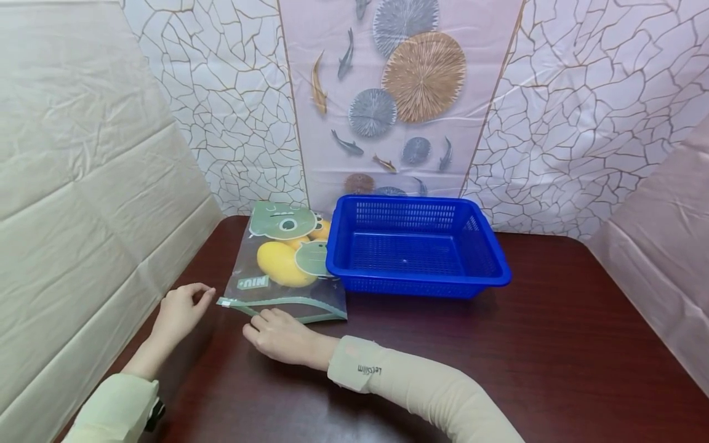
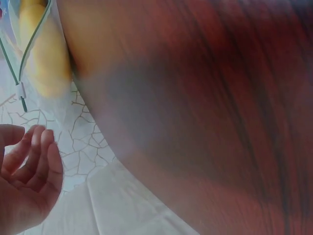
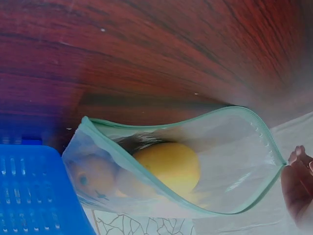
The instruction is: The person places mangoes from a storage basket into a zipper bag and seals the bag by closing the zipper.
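Note:
A clear slider zip bag (image 1: pixel 235 271) with green cartoon prints lies on the table, its green-edged mouth (image 3: pixel 239 111) gaping toward the person. Inside are a large yellow mango (image 1: pixel 279 264) and smaller orange-yellow fruit (image 1: pixel 321 231) behind it. The white slider (image 1: pixel 224 303) sits at the mouth's left end. My left hand (image 1: pixel 180 311) hovers just left of that slider, thumb and fingertips apart and holding nothing. Over the near lip of the bag, my right hand (image 1: pixel 282 337) has loosely bent fingers, with nothing visible in them. The right wrist view shows its fingertips (image 3: pixel 299 152) beside the slider corner.
A blue plastic basket (image 1: pixel 421 280) with perforated walls stands right of the bag, its left rim overlapping the bag's edge in the head view. The dark red-brown table (image 1: pixel 570 344) has rounded far corners. Cloth drapes (image 1: pixel 221 104) rise behind and at both sides.

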`<state>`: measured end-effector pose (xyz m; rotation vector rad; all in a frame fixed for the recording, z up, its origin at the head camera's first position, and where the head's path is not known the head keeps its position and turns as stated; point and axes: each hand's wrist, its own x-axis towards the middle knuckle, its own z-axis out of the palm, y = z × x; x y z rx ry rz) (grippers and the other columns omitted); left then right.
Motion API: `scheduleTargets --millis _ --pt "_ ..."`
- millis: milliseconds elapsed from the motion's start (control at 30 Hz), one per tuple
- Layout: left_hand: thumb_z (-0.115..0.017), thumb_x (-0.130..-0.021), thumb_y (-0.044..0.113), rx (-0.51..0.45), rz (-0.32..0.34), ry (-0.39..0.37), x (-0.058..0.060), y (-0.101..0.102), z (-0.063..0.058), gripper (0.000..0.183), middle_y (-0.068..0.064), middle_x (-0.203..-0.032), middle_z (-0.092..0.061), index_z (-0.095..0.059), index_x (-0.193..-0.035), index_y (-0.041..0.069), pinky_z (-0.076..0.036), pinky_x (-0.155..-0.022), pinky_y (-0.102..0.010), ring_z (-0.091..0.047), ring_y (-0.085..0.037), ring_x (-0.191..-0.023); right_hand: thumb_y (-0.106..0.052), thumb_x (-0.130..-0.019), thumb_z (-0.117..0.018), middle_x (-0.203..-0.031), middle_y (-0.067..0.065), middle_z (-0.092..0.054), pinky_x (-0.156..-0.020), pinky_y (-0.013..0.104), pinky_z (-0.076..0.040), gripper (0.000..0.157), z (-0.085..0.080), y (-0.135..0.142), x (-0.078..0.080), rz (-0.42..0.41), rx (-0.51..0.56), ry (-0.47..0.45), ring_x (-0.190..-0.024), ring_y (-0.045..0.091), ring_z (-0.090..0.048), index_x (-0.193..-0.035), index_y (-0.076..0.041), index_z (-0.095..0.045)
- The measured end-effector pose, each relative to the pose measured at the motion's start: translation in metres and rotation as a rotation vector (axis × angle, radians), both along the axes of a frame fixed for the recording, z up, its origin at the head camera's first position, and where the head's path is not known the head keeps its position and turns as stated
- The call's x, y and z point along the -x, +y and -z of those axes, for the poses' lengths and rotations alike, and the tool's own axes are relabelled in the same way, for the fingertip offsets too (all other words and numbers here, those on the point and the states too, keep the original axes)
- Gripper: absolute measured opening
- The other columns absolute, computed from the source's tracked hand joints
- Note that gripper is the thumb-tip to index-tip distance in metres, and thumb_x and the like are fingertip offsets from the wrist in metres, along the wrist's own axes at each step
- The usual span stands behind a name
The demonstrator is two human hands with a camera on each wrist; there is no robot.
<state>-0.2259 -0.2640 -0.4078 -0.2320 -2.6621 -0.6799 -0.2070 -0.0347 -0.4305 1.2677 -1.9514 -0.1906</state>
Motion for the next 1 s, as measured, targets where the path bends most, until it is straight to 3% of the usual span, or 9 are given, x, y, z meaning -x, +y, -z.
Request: scheduleTargets --millis 167,300,633,733,867,1000 --pt "-0.046 -0.099 0.035 -0.031 0.003 -0.199 0.001 0.001 -0.004 0.047 -0.002 -0.053 -0.056 -0.066 -0.075 0.000 -0.037 -0.050 -0.028 -0.047 -0.011 -0.049 -0.018 -0.089 -0.052 -0.084 -0.008 -0.061 -0.069 0.020 -0.048 0.011 -0.002 -0.004 0.001 0.016 0.006 -0.058 -0.080 0.010 -0.057 -0.090 -0.020 -0.062" --pt "-0.042 -0.100 0.041 -0.059 0.027 -0.301 0.002 0.002 -0.004 0.055 -0.004 -0.054 -0.058 -0.067 -0.073 0.001 -0.040 -0.049 -0.028 -0.051 -0.012 -0.050 -0.019 -0.088 -0.053 -0.082 -0.008 -0.060 -0.068 0.019 -0.048 0.008 -0.005 -0.008 0.000 0.014 0.000 -0.078 -0.079 0.009 -0.057 -0.089 -0.020 -0.062" --pt "-0.051 -0.097 0.031 -0.065 0.095 -0.312 0.007 0.005 -0.005 0.039 -0.005 -0.059 -0.062 -0.064 -0.078 0.001 -0.040 -0.050 -0.026 -0.051 -0.012 -0.053 -0.021 -0.087 -0.057 -0.093 -0.005 -0.061 -0.072 0.020 -0.049 0.011 -0.017 -0.016 0.008 0.042 0.036 -0.142 -0.085 0.010 -0.057 -0.096 -0.019 -0.064" --pt "-0.053 -0.096 0.027 -0.128 0.124 -0.344 0.009 0.002 -0.003 0.034 -0.011 -0.069 -0.067 -0.065 -0.084 -0.003 -0.046 -0.052 -0.024 -0.058 -0.014 -0.059 -0.022 -0.086 -0.060 -0.094 -0.005 -0.061 -0.072 0.020 -0.048 0.014 -0.019 -0.018 0.013 0.070 0.076 -0.188 -0.087 0.011 -0.058 -0.099 -0.018 -0.064" --pt "-0.054 -0.096 0.022 -0.273 0.166 -0.449 0.012 -0.004 -0.001 0.034 -0.017 -0.076 -0.069 -0.063 -0.090 -0.010 -0.053 -0.056 -0.025 -0.063 -0.013 -0.065 -0.025 -0.087 -0.062 -0.094 -0.005 -0.061 -0.075 0.020 -0.048 0.014 -0.019 -0.022 0.019 0.113 0.109 -0.249 -0.089 0.011 -0.058 -0.099 -0.018 -0.065" --pt "-0.052 -0.097 0.022 -0.380 0.194 -0.570 0.015 -0.009 0.001 0.037 -0.012 -0.076 -0.068 -0.060 -0.095 -0.014 -0.056 -0.060 -0.026 -0.063 -0.008 -0.066 -0.031 -0.088 -0.064 -0.093 -0.006 -0.062 -0.073 0.020 -0.048 0.016 -0.020 -0.026 0.021 0.154 0.109 -0.289 -0.087 0.010 -0.058 -0.100 -0.019 -0.064"
